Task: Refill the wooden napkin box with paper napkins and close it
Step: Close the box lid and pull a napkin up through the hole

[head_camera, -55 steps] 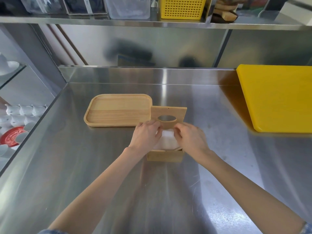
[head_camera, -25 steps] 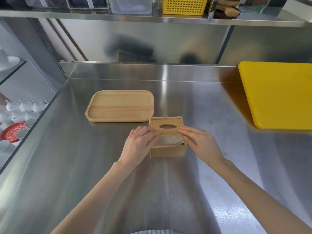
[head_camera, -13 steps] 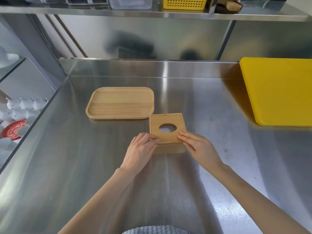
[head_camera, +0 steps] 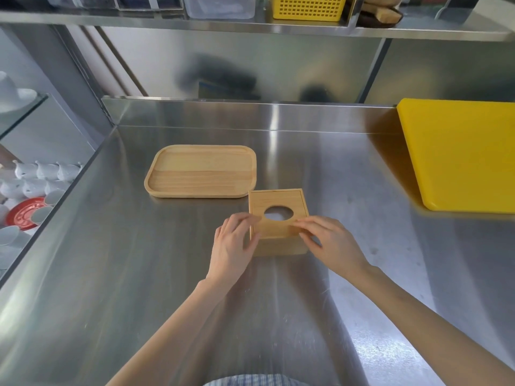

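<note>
The wooden napkin box (head_camera: 281, 247) stands on the steel counter, its lid (head_camera: 277, 200) lying flat on top. White paper napkins (head_camera: 278, 213) show through the oval hole in the lid. My left hand (head_camera: 232, 246) rests against the box's left side, fingertips on the lid's near-left edge. My right hand (head_camera: 331, 243) touches the near-right corner of the lid with fingers spread. Neither hand grips anything.
An empty wooden tray (head_camera: 200, 171) lies just behind and left of the box. A big yellow cutting board (head_camera: 459, 154) sits at the right. The counter's left edge drops to shelves of white cups (head_camera: 36, 176). A shelf with a yellow basket (head_camera: 308, 6) hangs overhead.
The lid went from standing upright behind the box to lying flat over the napkins. Both hands stayed at the box's near corners.
</note>
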Demonstrator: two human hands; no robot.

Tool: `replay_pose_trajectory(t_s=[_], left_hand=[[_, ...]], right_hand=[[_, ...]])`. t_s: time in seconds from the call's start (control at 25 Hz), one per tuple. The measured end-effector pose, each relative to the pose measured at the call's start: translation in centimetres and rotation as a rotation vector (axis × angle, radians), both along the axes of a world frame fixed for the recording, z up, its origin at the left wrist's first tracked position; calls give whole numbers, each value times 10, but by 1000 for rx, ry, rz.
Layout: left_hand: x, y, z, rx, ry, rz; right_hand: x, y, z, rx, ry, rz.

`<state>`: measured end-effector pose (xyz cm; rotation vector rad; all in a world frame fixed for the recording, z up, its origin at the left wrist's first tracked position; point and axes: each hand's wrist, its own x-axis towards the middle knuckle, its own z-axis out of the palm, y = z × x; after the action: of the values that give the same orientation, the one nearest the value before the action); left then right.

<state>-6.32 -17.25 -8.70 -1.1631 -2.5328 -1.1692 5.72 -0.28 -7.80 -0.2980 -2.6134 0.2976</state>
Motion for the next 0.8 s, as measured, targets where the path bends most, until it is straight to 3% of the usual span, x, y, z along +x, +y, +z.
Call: replay_pose_trajectory(t_s=[0.16,0.24,0.44,0.6,0.8], left_hand=[[-1,16,26,72,-792,178],[-7,23,28,42,-992,207],[-11,30,18,-54,-1046,211],[-12,32,15,-75,-986,160],[-12,30,15,-43,-1020,138]], right_hand=[[-30,11,24,40,-98,22],[-48,13,39,55,-308,58],[-87,16,56,249,-699,241],[-107,17,57,416,-805,361],[-119,7,42,457,-872,323]])
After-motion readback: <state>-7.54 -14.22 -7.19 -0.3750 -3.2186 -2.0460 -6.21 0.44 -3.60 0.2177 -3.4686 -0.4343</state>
